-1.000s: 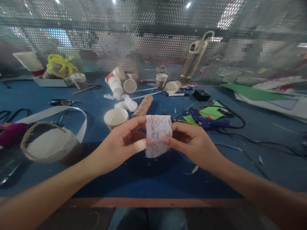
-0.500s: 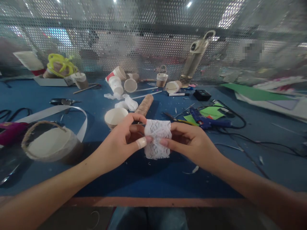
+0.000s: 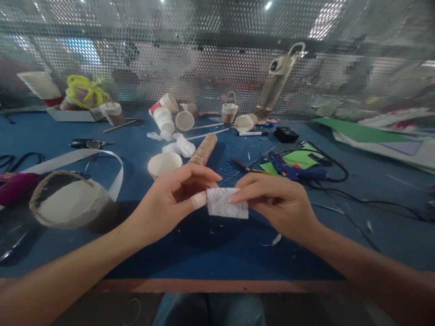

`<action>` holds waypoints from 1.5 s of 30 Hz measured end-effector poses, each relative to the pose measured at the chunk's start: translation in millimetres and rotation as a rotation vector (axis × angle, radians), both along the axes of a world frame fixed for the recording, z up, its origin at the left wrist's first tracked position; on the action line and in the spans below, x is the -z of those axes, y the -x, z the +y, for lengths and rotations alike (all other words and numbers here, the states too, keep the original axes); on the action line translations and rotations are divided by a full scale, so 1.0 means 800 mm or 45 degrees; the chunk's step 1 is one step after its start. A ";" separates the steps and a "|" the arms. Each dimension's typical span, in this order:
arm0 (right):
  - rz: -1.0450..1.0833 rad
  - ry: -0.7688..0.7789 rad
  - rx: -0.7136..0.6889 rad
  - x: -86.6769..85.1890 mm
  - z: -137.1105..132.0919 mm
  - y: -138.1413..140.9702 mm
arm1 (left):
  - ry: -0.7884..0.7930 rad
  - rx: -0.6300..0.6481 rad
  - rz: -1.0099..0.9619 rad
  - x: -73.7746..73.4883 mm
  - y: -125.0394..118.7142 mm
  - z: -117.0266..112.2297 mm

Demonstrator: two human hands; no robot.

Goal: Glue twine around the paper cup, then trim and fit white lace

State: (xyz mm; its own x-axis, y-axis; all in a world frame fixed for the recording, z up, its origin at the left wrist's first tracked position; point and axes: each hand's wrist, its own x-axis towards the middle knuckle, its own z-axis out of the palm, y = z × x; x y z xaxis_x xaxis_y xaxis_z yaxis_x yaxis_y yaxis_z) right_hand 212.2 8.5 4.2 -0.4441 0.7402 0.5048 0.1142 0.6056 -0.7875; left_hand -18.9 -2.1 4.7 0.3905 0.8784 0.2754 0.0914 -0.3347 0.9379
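A small piece of white lace (image 3: 227,208) is pinched between both hands just above the blue table (image 3: 210,253). My left hand (image 3: 171,199) grips its left edge; the thumb wears a beige plaster. My right hand (image 3: 277,203) holds the right edge with fingers closed over it. The lace now looks folded to a flat low strip. A paper cup (image 3: 164,165) and a twine spool (image 3: 203,149) lie just beyond my left hand.
A twine-wrapped cup basket (image 3: 70,203) with white ribbon stands at the left. A blue glue gun (image 3: 294,171) with black cable lies right of centre on green paper. Several paper cups (image 3: 170,115), scissors (image 3: 89,144) and a bottle (image 3: 275,83) sit further back before a perforated metal screen.
The lace was held upright and taller; both hands have folded it down into a shorter flat strip and lowered it slightly.
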 end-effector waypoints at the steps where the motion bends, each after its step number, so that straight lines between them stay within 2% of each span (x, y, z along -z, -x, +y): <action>1: -0.003 0.014 -0.003 -0.001 0.000 0.000 | -0.026 0.000 0.010 0.001 0.000 0.000; 7: -0.020 0.014 -0.035 0.002 0.001 -0.002 | -0.129 -0.007 0.043 0.001 0.000 0.002; 13: -0.032 -0.164 -0.100 0.005 0.005 -0.003 | -0.259 -0.068 0.196 0.000 0.002 0.000; 20: -0.064 -0.204 -0.066 0.006 0.007 -0.003 | -0.201 -0.073 0.153 0.000 0.001 -0.001; 31: -0.129 -0.255 -0.036 0.010 0.009 -0.006 | -0.329 -0.120 0.245 0.000 0.003 -0.001; 40: -0.240 -0.343 0.010 0.002 0.003 -0.005 | -0.406 -0.102 0.268 -0.003 0.002 0.000; 45: -0.226 -0.312 0.003 0.002 -0.002 -0.005 | -0.375 -0.096 0.263 -0.003 0.002 0.001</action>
